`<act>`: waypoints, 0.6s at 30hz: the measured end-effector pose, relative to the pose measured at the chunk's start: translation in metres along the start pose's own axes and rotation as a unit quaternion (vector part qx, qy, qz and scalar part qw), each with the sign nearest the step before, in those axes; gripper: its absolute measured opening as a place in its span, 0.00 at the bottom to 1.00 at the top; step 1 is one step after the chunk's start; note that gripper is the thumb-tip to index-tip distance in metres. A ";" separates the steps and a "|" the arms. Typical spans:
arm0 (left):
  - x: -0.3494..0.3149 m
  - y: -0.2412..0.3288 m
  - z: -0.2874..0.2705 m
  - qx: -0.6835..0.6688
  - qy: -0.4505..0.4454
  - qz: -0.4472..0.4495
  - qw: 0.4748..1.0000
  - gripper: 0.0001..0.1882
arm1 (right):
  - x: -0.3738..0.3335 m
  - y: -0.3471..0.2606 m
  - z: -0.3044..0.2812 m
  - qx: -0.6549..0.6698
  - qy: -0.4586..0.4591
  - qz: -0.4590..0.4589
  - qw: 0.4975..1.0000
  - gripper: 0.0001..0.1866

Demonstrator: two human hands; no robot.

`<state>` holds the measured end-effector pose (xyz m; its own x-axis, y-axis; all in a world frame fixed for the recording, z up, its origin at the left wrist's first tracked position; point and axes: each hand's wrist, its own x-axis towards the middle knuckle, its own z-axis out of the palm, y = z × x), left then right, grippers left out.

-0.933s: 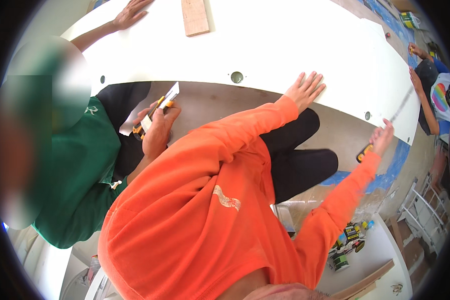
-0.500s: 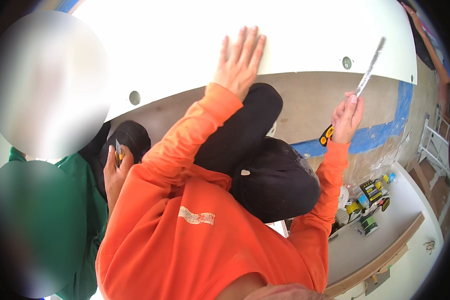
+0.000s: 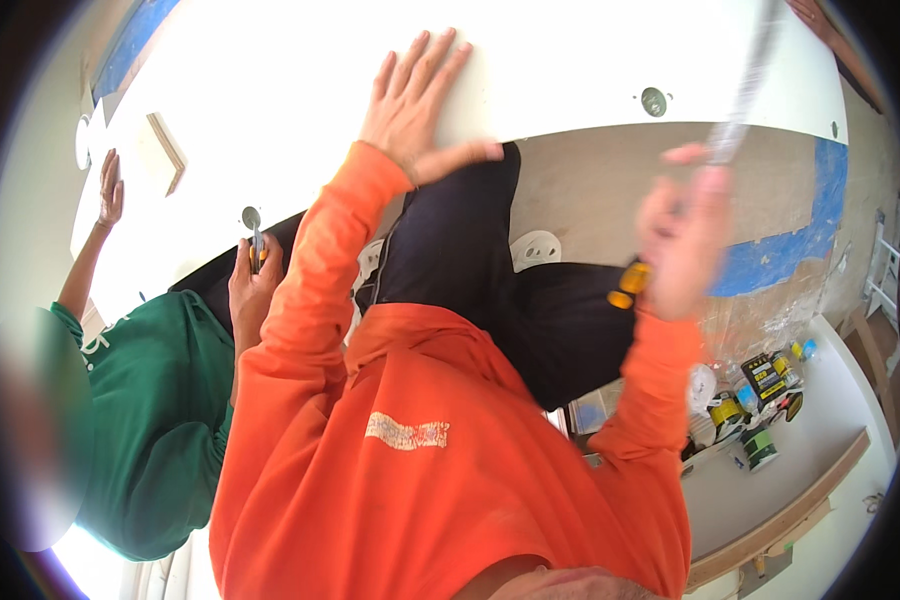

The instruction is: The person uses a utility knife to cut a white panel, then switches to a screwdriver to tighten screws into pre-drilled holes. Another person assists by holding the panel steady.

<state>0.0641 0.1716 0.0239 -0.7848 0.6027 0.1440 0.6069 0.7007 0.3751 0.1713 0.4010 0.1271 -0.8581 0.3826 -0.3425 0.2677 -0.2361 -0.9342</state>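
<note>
My left hand [image 3: 410, 105] lies flat on the white panel [image 3: 560, 70], its fingers spread and its thumb out to the right near the panel's front edge. My right hand [image 3: 685, 235], smeared by motion, is closed around a hand tool with a yellow and black handle [image 3: 630, 284]. A long, narrow, silvery blade [image 3: 745, 95] rises from that hand over the panel's right part. Blur hides whether it is a file or a saw. A round fitting [image 3: 653, 102] is set in the panel between my two hands.
At left, a person in a green top [image 3: 160, 400] holds a small yellow-handled tool [image 3: 258, 255]. A wood piece [image 3: 165, 150] lies on the panel. Another person's arm [image 3: 830, 35] shows at upper right. A white tray [image 3: 820, 460] holds cans and bottles; a ladder [image 3: 882, 265] stands beyond.
My left hand has slid left along the panel, its thumb now spread wide. My right hand has swung the tool upward. The person in green has the other hand on the panel.
</note>
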 end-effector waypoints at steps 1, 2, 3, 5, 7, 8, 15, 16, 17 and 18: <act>0.006 -0.002 0.007 0.027 0.031 -0.016 0.999 0.38 | -0.004 0.025 0.005 -0.046 0.021 -0.002 0.999 0.17; 0.005 0.001 0.015 0.034 0.043 -0.044 0.998 0.36 | -0.007 0.058 0.007 -0.083 0.018 -0.022 0.996 0.15; 0.005 0.001 0.023 0.045 0.059 -0.071 0.995 0.33 | -0.012 0.090 0.006 -0.105 0.002 -0.021 0.994 0.15; 0.007 0.008 0.020 0.044 0.076 -0.105 0.991 0.27 | -0.030 0.130 0.009 -0.138 -0.003 0.018 0.990 0.18; 0.008 0.002 0.018 0.053 0.061 -0.109 0.991 0.27 | -0.035 0.150 0.021 -0.204 -0.012 -0.025 0.979 0.17; 0.007 0.003 0.019 0.056 0.060 -0.107 0.991 0.27 | -0.036 0.148 0.025 -0.260 -0.008 -0.070 0.963 0.16; 0.009 0.005 0.015 0.049 0.084 -0.101 0.990 0.26 | -0.037 0.129 0.058 -0.257 -0.036 -0.070 0.963 0.15; 0.008 0.005 0.013 0.063 0.072 -0.105 0.990 0.26 | -0.048 0.133 0.057 -0.261 -0.043 -0.065 0.962 0.15; 0.009 0.003 0.014 0.058 0.046 -0.110 0.991 0.29 | -0.056 0.141 0.055 -0.265 -0.047 -0.065 0.961 0.15; 0.008 0.002 0.014 0.057 0.048 -0.111 0.991 0.29 | -0.062 0.149 0.055 -0.269 -0.052 -0.066 0.960 0.15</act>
<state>0.0610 0.1836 0.0130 -0.9057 0.3936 0.1572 0.4235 0.8543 0.3014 0.2404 0.2934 0.0145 -0.9315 0.2805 -0.2317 0.3171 0.3134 -0.8951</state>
